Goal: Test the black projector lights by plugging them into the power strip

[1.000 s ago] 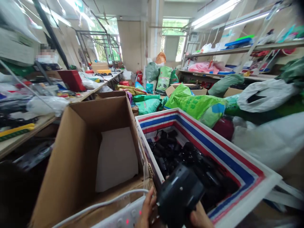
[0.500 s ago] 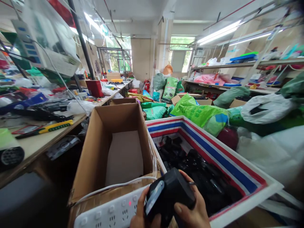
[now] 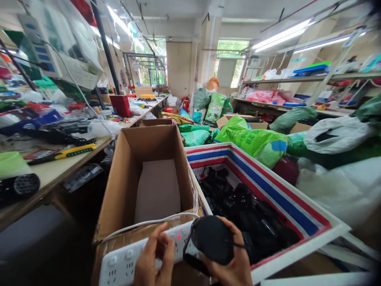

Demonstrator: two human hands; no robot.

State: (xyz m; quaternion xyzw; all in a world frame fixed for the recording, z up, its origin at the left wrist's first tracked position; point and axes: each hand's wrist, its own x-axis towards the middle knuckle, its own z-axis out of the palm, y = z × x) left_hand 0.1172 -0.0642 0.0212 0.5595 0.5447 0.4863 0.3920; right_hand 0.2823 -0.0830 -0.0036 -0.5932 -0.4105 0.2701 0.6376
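Observation:
My right hand (image 3: 230, 258) grips a black device with a round, flat dark face (image 3: 216, 240), its fingers wrapped around the right side and the thumb below. A thin dark cord or strap shows at the device's right side; its exact kind I cannot tell. To the left, my left hand (image 3: 156, 256) is apart from the device, fingers loosely curled, with nothing visible in it. Beneath both hands lies a white power strip (image 3: 119, 262) with a lit red light and a white cable. It rests on the brown cardboard at the near end of a carton (image 3: 110, 206).
Right of the carton stands a white-rimmed bin (image 3: 297, 214) with red, white and blue striped lining, holding many black items (image 3: 241, 206). A cluttered workbench (image 3: 74, 163) runs along the left. Green bags (image 3: 253, 139) and white sacks (image 3: 342, 182) lie beyond the bin.
My left hand has let go of the black device and moved left. My right hand has turned the device, so its round face shows instead of its side with the shiny strip.

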